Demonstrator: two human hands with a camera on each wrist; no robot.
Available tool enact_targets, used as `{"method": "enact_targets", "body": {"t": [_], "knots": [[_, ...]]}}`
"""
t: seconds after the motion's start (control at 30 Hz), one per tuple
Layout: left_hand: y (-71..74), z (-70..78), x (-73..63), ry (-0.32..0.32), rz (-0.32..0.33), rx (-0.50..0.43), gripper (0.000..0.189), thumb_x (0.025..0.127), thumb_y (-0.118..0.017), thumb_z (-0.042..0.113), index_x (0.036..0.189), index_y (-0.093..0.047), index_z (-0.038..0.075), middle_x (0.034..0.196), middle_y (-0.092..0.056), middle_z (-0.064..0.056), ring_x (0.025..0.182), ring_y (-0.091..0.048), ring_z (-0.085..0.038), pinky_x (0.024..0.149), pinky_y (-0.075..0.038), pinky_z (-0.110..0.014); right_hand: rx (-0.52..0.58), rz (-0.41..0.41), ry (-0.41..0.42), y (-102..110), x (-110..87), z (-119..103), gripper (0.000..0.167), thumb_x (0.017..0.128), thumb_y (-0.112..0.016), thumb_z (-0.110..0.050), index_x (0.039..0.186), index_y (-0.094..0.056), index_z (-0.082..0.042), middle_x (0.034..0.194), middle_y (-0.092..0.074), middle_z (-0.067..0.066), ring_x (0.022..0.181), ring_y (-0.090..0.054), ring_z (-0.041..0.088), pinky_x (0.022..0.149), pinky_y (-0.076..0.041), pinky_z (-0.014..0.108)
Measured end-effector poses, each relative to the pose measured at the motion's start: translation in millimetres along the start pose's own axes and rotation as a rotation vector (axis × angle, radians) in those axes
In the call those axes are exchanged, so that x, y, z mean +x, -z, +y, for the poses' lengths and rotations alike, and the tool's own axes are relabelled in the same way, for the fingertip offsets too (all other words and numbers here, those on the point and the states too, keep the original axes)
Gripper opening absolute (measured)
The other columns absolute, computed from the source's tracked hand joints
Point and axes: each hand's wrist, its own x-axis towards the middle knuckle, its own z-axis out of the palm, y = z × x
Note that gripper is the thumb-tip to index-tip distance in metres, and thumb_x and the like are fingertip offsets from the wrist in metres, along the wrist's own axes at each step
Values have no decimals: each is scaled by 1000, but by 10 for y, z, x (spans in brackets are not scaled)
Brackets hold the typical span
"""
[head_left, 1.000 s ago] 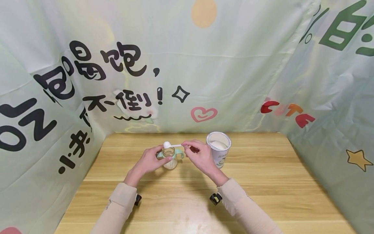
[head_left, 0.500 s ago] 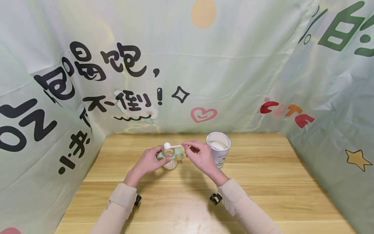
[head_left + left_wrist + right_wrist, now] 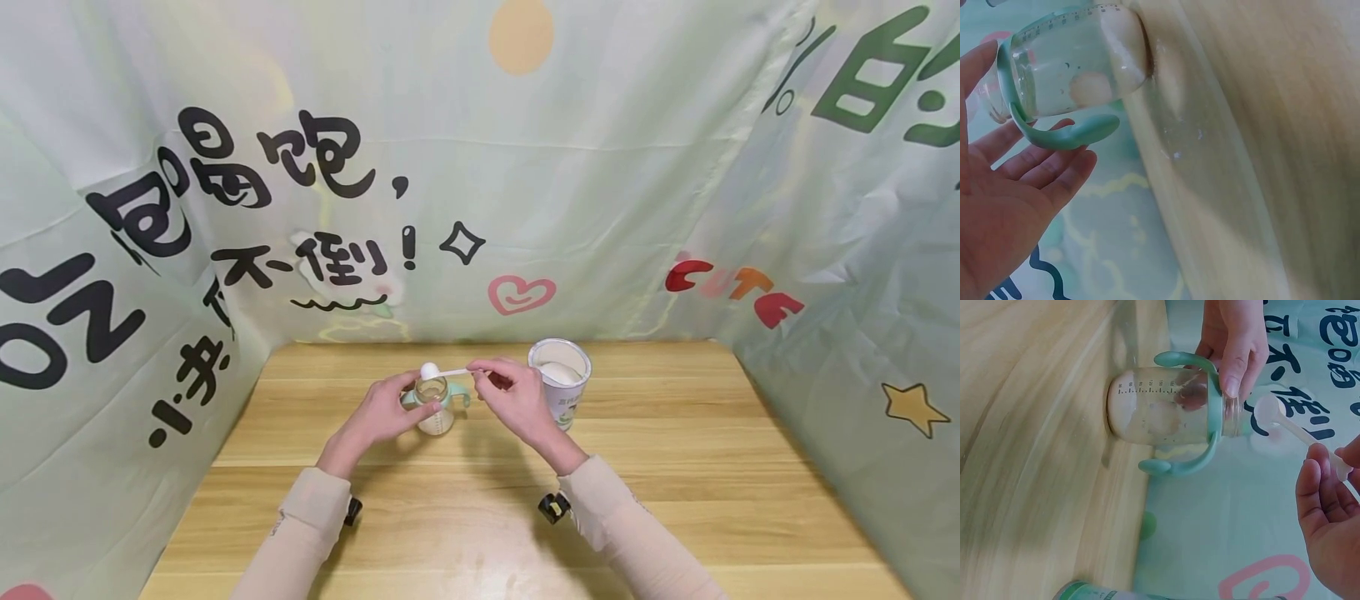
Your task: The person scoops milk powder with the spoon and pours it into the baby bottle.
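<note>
A clear baby bottle [image 3: 437, 422] with mint-green handles [image 3: 1215, 406] stands upright on the table, pale contents at its bottom. My left hand [image 3: 385, 408] holds it around the neck, thumb on the near side and fingers behind. A white measuring scoop [image 3: 1269, 410], heaped with white powder, hovers just above the open mouth. My right hand [image 3: 517, 402] pinches the end of its handle between thumb and fingers. Beside the right hand is an open can [image 3: 561, 402] of white powder, partly hidden by that hand.
The wooden table [image 3: 450, 517] reaches back to a printed cloth backdrop [image 3: 600, 208], which also rises on both sides. At the lower edge of the right wrist view, part of the can shows.
Both hands, the bottle and the can keep their places. The scoop stays over the bottle mouth, its handle end only slightly raised. The head view has shifted very slightly.
</note>
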Motion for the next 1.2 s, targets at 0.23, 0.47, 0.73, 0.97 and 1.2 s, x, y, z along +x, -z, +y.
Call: {"method": "enact_targets", "body": {"t": [0.23, 0.47, 0.73, 0.97, 1.2], "knots": [[38, 33, 59, -14, -22, 5, 80, 93, -75, 56, 153, -53, 9, 139, -68, -17, 129, -65, -39, 109, -53, -59, 32, 12, 3, 43, 13, 8, 19, 96, -68, -9, 106, -83, -12, 80, -76, 1, 64, -65, 5, 57, -51, 20], [73, 136, 164, -49, -18, 2, 76, 95, -72, 57, 154, -53, 14, 141, -68, -14, 131, -63, -37, 110, -51, -60, 72, 49, 15, 123, 30, 24, 17, 96, -69, -6, 106, -83, -8, 76, -75, 4, 61, -64, 5, 55, -49, 18], [76, 285, 281, -128, -13, 41, 72, 96, -71, 58, 152, -56, 14, 140, -68, -16, 128, -65, -39, 108, -53, -58, 66, 98, 4, 233, 28, 26, 15, 96, -72, -6, 105, -83, -10, 80, -76, 8, 63, -65, 4, 60, -51, 16], [41, 402, 377, -139, -51, 40, 74, 96, -70, 57, 153, -53, 13, 145, -65, -17, 128, -66, -36, 108, -54, -56, 73, 136, 20, 367, 34, 46, 14, 95, -72, -4, 103, -83, -7, 75, -74, 10, 62, -63, 8, 60, -50, 16], [-20, 505, 438, -137, -70, 19, 74, 97, -69, 58, 153, -53, 13, 147, -63, -20, 106, -75, -31, 104, -57, -54, 72, 161, -30, 523, 32, 81, 14, 98, -71, -7, 106, -82, -5, 71, -71, 11, 60, -62, 4, 58, -50, 16]]}}
